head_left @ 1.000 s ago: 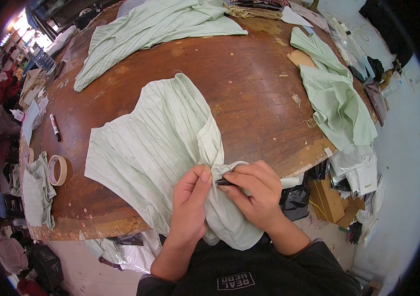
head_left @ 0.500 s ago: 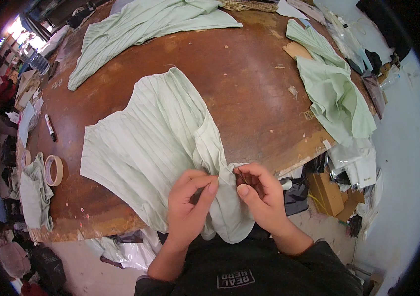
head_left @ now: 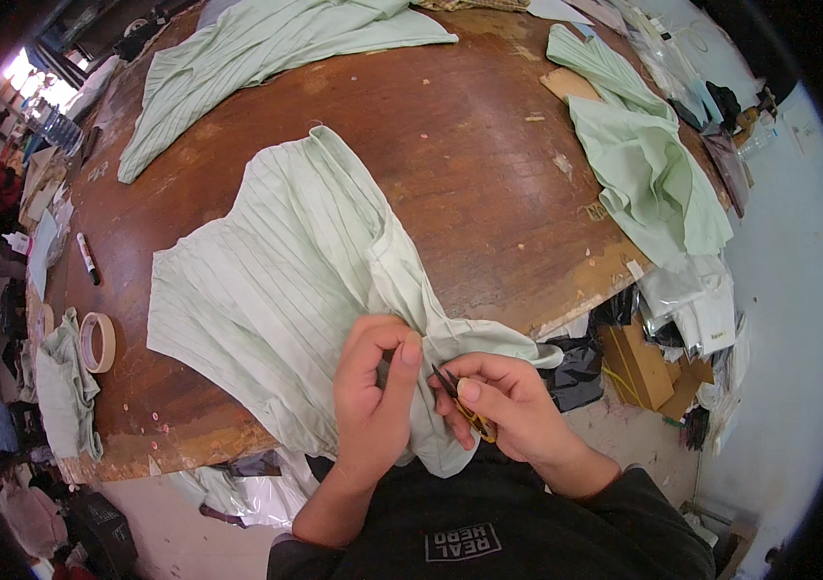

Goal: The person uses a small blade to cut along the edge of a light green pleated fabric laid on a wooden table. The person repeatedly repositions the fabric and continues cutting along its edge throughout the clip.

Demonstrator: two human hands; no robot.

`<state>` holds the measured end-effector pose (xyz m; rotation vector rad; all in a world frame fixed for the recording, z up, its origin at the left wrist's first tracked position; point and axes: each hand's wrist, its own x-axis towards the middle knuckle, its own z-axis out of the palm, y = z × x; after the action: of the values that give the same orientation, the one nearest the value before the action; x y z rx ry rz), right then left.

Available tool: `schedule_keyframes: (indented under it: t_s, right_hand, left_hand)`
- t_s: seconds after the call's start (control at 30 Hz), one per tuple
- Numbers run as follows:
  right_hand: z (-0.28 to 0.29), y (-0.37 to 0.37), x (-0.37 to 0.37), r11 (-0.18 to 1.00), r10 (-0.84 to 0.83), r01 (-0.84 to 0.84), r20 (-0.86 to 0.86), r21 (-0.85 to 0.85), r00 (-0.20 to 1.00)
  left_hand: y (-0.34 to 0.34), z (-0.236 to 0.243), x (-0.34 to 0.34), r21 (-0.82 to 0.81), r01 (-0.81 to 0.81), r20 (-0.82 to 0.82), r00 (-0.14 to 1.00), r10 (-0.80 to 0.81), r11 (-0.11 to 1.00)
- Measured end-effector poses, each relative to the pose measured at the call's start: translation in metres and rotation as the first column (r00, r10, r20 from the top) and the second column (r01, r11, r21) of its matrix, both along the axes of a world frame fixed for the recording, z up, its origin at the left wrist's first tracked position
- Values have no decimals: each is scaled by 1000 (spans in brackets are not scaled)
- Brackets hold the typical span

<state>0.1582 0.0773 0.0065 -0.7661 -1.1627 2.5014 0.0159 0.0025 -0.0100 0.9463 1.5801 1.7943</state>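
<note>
– Garment of pale-green pleated cloth, partly on our brown wooden table: trimming?
– Probably. Our left hand pinches it, perhaps by 1 thread; our right hand grips yellow-handled black snips. Next needs careful blades.

Garment: pale green is being lined by pleat stripes | snips: black and yellow are being shown | tabletop: reddish brown is being broken by tan patches | shirt: black is being worn
</note>
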Motion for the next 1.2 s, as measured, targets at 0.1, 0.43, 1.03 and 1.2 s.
schedule_keyframes:
  t_s: [0.1, 0.43, 1.03, 1.2]
  right_hand:
    - [0, 3, -1, 1000, 12, -12, -14, -15, 1000]
    - [3, 5, 6, 907, -101, 160, -168, 389, 981]
    - [-2, 45, -76, 374, -159, 29, 33, 927, 987]
    - [2, 45, -55, 428, -176, 41, 38, 903, 984]
  left_hand:
    - [0, 0, 0, 28, -10, 60, 998, 8, 1000]
    - [-1, 1, 5, 27, -31, 263, 964, 23, 999]
    - [1, -6, -15, -35, -25, 505, 862, 39, 999]
    - [1, -12, -11, -77, -19, 429, 902, 50, 997]
